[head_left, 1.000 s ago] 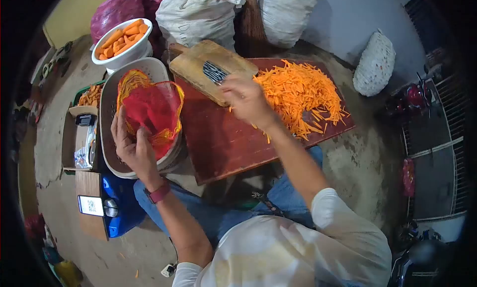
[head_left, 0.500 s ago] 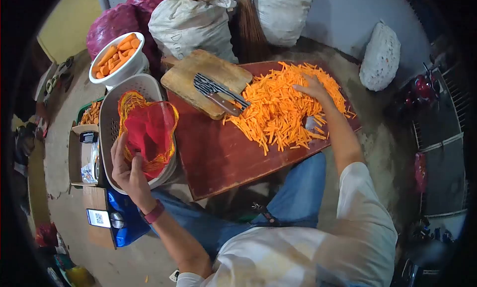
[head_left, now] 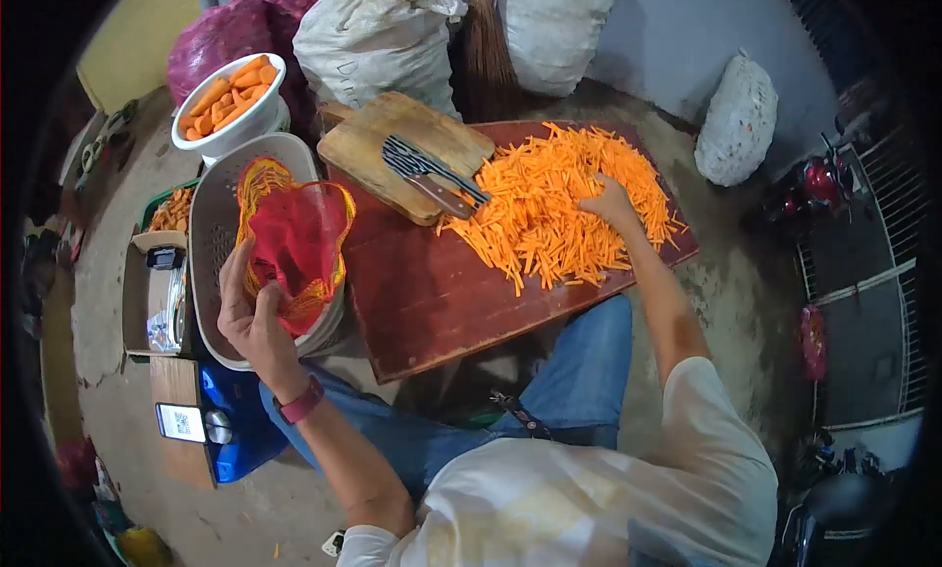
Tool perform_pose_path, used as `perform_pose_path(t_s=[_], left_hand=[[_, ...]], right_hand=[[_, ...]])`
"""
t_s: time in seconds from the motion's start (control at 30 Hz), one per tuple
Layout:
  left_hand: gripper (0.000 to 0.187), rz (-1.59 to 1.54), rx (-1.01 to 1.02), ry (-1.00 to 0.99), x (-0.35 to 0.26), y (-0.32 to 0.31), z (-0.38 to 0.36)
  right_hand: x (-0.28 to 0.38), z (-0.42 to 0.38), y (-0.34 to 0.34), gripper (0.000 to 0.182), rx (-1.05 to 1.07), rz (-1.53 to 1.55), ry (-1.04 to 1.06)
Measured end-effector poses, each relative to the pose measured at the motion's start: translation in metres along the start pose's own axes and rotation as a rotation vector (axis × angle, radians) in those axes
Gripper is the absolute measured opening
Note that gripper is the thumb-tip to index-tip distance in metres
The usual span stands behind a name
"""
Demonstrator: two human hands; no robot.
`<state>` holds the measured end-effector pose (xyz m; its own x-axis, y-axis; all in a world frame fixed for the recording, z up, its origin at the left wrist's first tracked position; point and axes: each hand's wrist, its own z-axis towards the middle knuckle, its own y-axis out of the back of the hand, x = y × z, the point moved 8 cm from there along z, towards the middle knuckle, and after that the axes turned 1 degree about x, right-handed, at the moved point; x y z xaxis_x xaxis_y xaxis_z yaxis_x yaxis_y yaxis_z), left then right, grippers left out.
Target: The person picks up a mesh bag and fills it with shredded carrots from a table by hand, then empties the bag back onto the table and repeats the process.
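Note:
My left hand (head_left: 257, 322) grips the near edge of a red mesh bag (head_left: 292, 243) with a yellow-orange rim. The bag's mouth is spread open inside a light grey perforated basket (head_left: 214, 263). On the right, my right hand (head_left: 612, 208) rests at a heap of orange carrot sticks (head_left: 549, 204), thumb and fingers apart, with some fingertips partly hidden. The heap lies on a reddish-brown low table (head_left: 412, 322). Beside it is a wooden chopping board (head_left: 358, 155), and on that lie knives with a striped blade (head_left: 422, 165), their ends reaching the carrot sticks.
A white bowl of whole carrots (head_left: 277, 84) stands behind the basket. Full white sacks (head_left: 378, 47) and pink sacks (head_left: 221, 52) line the back, with a broom (head_left: 483, 57) between them. A phone (head_left: 182, 423) and a cardboard box (head_left: 137, 302) are at lower left.
My right hand has drawn back toward me and slightly left on the heap, sliding carrot sticks over a pale patch near the table's front. My left hand keeps the mesh bag. The view shifts slightly.

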<state>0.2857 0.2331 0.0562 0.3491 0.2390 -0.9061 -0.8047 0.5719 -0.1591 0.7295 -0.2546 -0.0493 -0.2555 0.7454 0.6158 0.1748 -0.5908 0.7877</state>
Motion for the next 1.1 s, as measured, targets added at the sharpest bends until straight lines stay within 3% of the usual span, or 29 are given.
perform_pose_path(t_s=[0.17, 0.4, 0.5, 0.53, 0.6, 0.67, 0.73, 0.8, 0.87, 1.0, 1.07, 1.1], left_hand=[[0.054, -0.012, 0.046, -0.057, -0.008, 0.006, -0.001], [0.062, 0.014, 0.083, -0.032, -0.012, 0.001, -0.002], [0.066, 0.248, 0.118, -0.250, -0.017, 0.000, 0.002], [0.070, 0.246, 0.121, -0.233, -0.013, 0.000, 0.001], [0.071, 0.271, 0.124, -0.183, -0.013, -0.005, 0.000], [0.072, 0.274, 0.126, -0.118, -0.014, -0.006, -0.002], [0.073, 0.246, 0.133, -0.039, -0.014, -0.010, -0.004], [0.074, 0.324, 0.140, -0.143, -0.010, -0.009, -0.001], [0.075, 0.367, 0.134, -0.245, -0.005, -0.008, 0.001], [0.075, 0.276, 0.143, -0.093, -0.014, -0.011, -0.001], [0.075, 0.303, 0.130, -0.188, -0.012, -0.010, -0.001], [0.075, 0.318, 0.124, -0.234, -0.013, -0.009, -0.001]], right_hand=[[-0.002, -0.022, 0.012, 0.068, -0.068, 0.164, -0.246], [-0.035, -0.011, 0.044, 0.045, -0.267, 0.566, -0.194], [-0.033, -0.011, 0.060, 0.046, -0.434, 0.668, -0.293], [-0.032, -0.012, 0.063, 0.047, -0.468, 0.691, -0.321], [-0.005, -0.013, 0.053, 0.049, -0.397, 0.792, -0.301], [0.040, -0.022, 0.040, 0.051, -0.185, 0.944, -0.210], [0.097, -0.040, 0.024, 0.045, -0.103, 1.024, -0.169], [0.180, -0.079, 0.004, 0.039, -0.027, 1.138, -0.102], [0.232, -0.101, -0.023, 0.050, 0.065, 1.151, -0.114], [0.364, -0.133, -0.097, 0.062, 0.513, 1.396, 0.089], [0.420, -0.147, -0.134, 0.060, 0.745, 1.534, 0.197], [0.425, -0.140, -0.169, 0.059, 0.810, 1.539, 0.134]])
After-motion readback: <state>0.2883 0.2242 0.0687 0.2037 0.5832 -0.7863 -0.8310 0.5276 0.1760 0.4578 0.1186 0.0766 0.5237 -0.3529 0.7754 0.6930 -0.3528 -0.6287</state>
